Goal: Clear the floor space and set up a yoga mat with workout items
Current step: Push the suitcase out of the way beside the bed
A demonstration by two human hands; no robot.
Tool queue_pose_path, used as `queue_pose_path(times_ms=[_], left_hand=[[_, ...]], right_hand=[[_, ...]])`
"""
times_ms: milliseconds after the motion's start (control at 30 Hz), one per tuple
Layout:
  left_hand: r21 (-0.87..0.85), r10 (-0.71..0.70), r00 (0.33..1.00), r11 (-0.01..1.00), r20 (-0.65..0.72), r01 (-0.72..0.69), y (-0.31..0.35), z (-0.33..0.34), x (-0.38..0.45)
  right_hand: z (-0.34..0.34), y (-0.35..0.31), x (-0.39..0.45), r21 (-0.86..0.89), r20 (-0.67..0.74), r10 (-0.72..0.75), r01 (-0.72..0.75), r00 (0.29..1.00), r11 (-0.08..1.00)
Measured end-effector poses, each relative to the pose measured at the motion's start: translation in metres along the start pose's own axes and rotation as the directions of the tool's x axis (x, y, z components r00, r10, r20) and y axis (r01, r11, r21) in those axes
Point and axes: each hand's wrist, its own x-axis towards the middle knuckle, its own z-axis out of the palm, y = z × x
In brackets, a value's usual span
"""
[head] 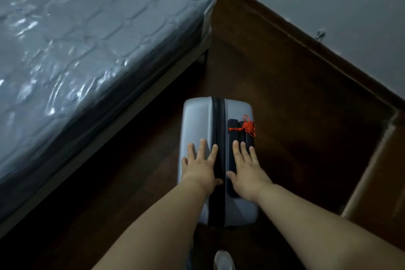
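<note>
A light grey hard-shell suitcase (197,120) stands upright on the dark wooden floor (285,116), seen from above. A black zip band runs down its middle, and a red knotted tassel (248,126) is tied to its black handle (233,125). My left hand (201,165) lies flat on the case top left of the zip, fingers spread. On the right side, my right hand (246,170) rests flat over the handle, fingers spread too. Neither hand grips anything. No yoga mat is in view.
A bed with a plastic-wrapped grey mattress (87,39) fills the left side, its frame edge close to the suitcase. A grey wall with a dark skirting board (306,39) runs diagonally at the right. A wooden step or door frame (372,160) is at far right. My shoe (223,261) shows below.
</note>
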Motion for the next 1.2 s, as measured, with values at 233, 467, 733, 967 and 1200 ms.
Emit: queue_pose_path(times_ms=[233, 467, 733, 967, 1200], left_hand=[[0.127, 0.101, 0.994, 0.986, 0.028, -0.104, 0.029, -0.081, 0.085], [0.222, 0.138, 0.989, 0.964, 0.054, -0.147, 0.068, -0.162, 0.165], [0.237, 0.133, 0.990, 0.961, 0.044, -0.140, 0.136, -0.258, 0.267], [0.147, 0.111, 0.994, 0.983, -0.004, -0.109, 0.191, -0.355, 0.371], [0.058, 0.050, 0.997, 0.997, -0.051, -0.047, 0.221, -0.484, 0.488]], right_hand=[[-0.076, 0.003, 0.064, 0.124, -0.051, 0.097, -0.090, 0.994, 0.988], [-0.156, 0.017, 0.132, 0.215, -0.067, 0.140, -0.123, 0.988, 0.969], [-0.277, 0.053, 0.223, 0.230, -0.082, 0.128, -0.106, 0.988, 0.967], [-0.406, 0.074, 0.328, 0.174, -0.078, 0.089, -0.074, 0.993, 0.982], [-0.552, 0.058, 0.461, 0.055, -0.053, 0.045, -0.042, 0.998, 0.998]])
